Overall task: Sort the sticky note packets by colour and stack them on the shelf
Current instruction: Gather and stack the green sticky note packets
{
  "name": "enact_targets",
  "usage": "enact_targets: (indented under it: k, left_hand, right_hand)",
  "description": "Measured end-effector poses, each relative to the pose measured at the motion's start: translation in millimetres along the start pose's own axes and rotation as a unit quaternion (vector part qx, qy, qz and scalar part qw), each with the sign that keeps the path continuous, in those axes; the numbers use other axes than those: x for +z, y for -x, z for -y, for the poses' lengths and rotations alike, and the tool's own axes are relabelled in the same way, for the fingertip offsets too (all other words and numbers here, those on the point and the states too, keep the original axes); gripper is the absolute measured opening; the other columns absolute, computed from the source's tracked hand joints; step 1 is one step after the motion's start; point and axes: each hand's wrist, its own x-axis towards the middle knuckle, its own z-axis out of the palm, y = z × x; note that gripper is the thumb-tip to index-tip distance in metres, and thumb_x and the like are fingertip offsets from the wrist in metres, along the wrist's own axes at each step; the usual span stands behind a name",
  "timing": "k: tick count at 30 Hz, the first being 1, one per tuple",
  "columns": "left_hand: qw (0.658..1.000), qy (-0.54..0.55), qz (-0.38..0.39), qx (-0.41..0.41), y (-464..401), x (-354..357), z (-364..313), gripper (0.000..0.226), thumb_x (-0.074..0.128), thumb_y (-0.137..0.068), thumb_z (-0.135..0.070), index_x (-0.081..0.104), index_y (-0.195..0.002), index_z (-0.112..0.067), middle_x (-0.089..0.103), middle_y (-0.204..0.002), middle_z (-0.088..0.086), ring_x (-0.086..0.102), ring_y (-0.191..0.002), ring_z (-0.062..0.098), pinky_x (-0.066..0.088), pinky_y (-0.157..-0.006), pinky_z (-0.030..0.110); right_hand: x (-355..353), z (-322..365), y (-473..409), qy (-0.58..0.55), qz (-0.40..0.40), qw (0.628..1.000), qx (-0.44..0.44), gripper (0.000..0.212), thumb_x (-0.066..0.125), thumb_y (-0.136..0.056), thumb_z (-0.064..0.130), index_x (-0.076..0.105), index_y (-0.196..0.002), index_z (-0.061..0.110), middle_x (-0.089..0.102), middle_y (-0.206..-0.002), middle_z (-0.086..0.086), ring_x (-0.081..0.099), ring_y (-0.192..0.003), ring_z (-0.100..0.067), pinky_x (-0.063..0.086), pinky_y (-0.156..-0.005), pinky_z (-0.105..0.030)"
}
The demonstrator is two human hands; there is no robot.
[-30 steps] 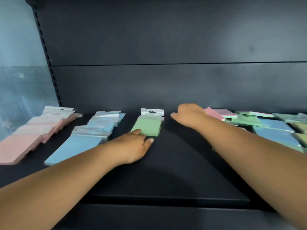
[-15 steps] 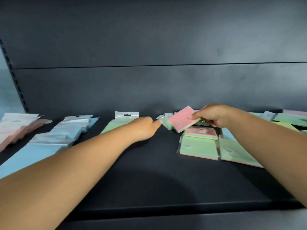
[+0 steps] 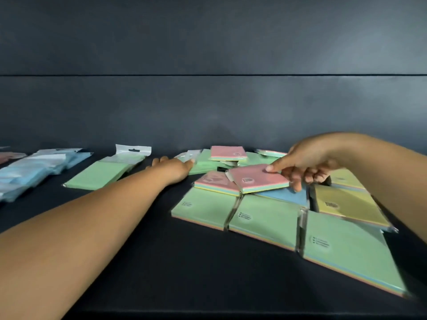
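Gripping the pink packet (image 3: 258,179) right of centre between right hand (image 3: 307,162) thumb and fingers, lifting it flat off the mixed pile, left hand (image 3: 175,166) reaching open toward a green packet (image 3: 203,163) on the shelf (image 3: 138,262).

Left arm stretched forward from near left, left hand (image 3: 172,167) flat, palm down, fingers straight, pointing right. Right arm enters from right; right hand (image 3: 305,166) pinches pink plastic-wrapped sticky note packet (image 3: 256,177), thumb on top, other fingers curled beneath.
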Motion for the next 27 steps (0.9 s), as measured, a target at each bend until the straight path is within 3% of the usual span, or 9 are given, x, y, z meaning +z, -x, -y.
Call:
enact_targets:
  k: [4,7,9,14,16,18,20,23,27]
  left_hand:
    - [1.0,0.013,-0.02,-0.003,-7.4,4.2,2.0,0.067,0.022,-0.094,-0.056,0.031,-0.144,-0.012,0.028,-0.151,0.013,0.025,-0.138,0.031,0.023,-0.113,0.04]
    - [0.998,0.06,-0.031,0.006,-8.7,2.9,4.6,0.061,0.028,-0.096,-0.051,0.032,-0.144,-0.014,0.03,-0.151,0.012,0.028,-0.138,0.031,0.025,-0.112,0.04]
    - [0.985,0.168,-0.039,0.024,-4.7,-0.6,7.3,0.055,0.034,-0.097,-0.044,0.032,-0.144,-0.016,0.032,-0.15,0.01,0.031,-0.136,0.03,0.026,-0.112,0.037]
    - [0.896,0.431,-0.085,0.059,14.4,-8.7,6.1,0.046,0.046,-0.097,-0.023,0.037,-0.141,-0.013,0.044,-0.142,0.005,0.045,-0.126,0.022,0.033,-0.098,0.024]
    - [0.841,0.535,-0.066,0.046,14.6,-9.7,3.8,0.041,0.048,-0.096,-0.016,0.044,-0.136,-0.011,0.053,-0.131,0.006,0.056,-0.109,0.022,0.044,-0.091,0.029]
    - [0.791,0.609,-0.049,0.033,14.6,-11.4,2.7,0.022,0.046,-0.096,-0.011,0.057,-0.115,-0.012,0.06,-0.112,0.006,0.06,-0.087,0.019,0.051,-0.076,0.031]
    - [0.771,0.634,-0.051,0.022,16.7,-14.8,1.6,0.017,0.044,-0.097,-0.01,0.057,-0.106,-0.016,0.06,-0.105,0.005,0.058,-0.078,0.015,0.05,-0.061,0.025]
    - [0.758,0.646,-0.078,0.044,18.5,-23.0,4.2,0.031,0.044,-0.096,-0.009,0.051,-0.126,-0.016,0.059,-0.107,0.001,0.06,-0.08,0.014,0.051,-0.051,0.022]
    - [0.738,0.664,-0.08,0.086,24.6,-44.2,13.8,0.035,0.047,-0.094,-0.004,0.05,-0.127,-0.017,0.061,-0.095,-0.005,0.061,-0.076,0.01,0.054,-0.059,0.026]
  right_hand:
    - [-14.7,7.7,-0.1,0.085,-0.013,0.996,0.026,0.055,0.039,-0.09,0.058,0.06,-0.065,0.014,0.057,-0.041,0.006,0.035,-0.046,-0.011,0.025,-0.049,-0.018]
    - [-20.6,17.4,-9.3,0.014,-0.047,0.998,-0.03,0.047,0.045,-0.09,0.052,0.06,-0.065,0.015,0.053,-0.041,0.007,0.036,-0.039,-0.008,0.025,-0.045,-0.017]
    - [-19.3,29.2,-18.2,-0.029,-0.084,0.992,-0.085,0.039,0.051,-0.091,0.044,0.061,-0.068,0.014,0.055,-0.043,0.006,0.037,-0.034,-0.006,0.026,-0.045,-0.017]
    - [4.8,69.9,-30.2,-0.095,-0.009,0.986,-0.135,0.027,0.052,-0.092,0.03,0.061,-0.072,0.014,0.064,-0.062,0.0,0.047,-0.053,-0.01,0.033,-0.051,-0.019]
    - [16.2,83.3,-38.3,-0.093,-0.019,0.984,-0.149,0.022,0.053,-0.09,0.02,0.056,-0.069,0.017,0.055,-0.066,-0.004,0.044,-0.055,-0.01,0.031,-0.051,-0.017]
    - [23.9,93.1,-44.7,-0.094,-0.021,0.983,-0.156,0.024,0.047,-0.089,0.015,0.048,-0.066,0.019,0.043,-0.06,-0.006,0.035,-0.053,-0.011,0.025,-0.05,-0.016]
    - [27.7,96.5,-47.5,-0.101,-0.031,0.982,-0.154,0.024,0.044,-0.09,0.018,0.048,-0.066,0.019,0.042,-0.059,-0.005,0.034,-0.054,-0.012,0.025,-0.053,-0.019]
    - [29.7,93.6,-45.7,-0.119,-0.107,0.972,-0.173,0.023,0.047,-0.092,0.028,0.061,-0.082,0.012,0.06,-0.076,-0.005,0.053,-0.069,-0.019,0.038,-0.06,-0.022]
    - [23.3,88.4,-43.8,-0.175,-0.243,0.926,-0.231,0.04,0.052,-0.09,0.038,0.065,-0.095,0.001,0.066,-0.094,-0.013,0.054,-0.079,-0.019,0.042,-0.073,-0.028]
